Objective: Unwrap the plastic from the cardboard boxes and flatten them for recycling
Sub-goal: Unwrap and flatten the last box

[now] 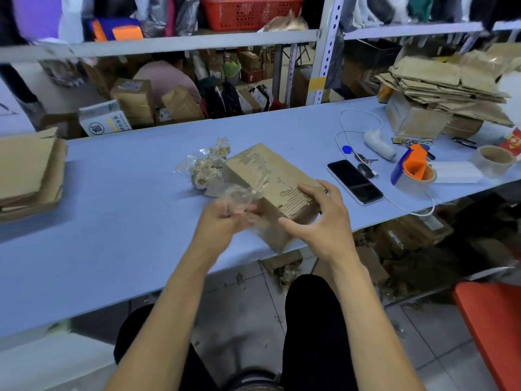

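— How far along is it?
— The cardboard box (270, 187) at the near surface (127, 210) edge is still unflattened. Left hand (222, 218) pinches plastic wrap (242, 193); right hand (315, 218) fingers spread on the box. Flattened boxes (451, 86) are piled far right.

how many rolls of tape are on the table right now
2. One tape roll sits in the orange and blue dispenser right of the phone; a bare roll lies near the table's right edge. Others may be hidden.
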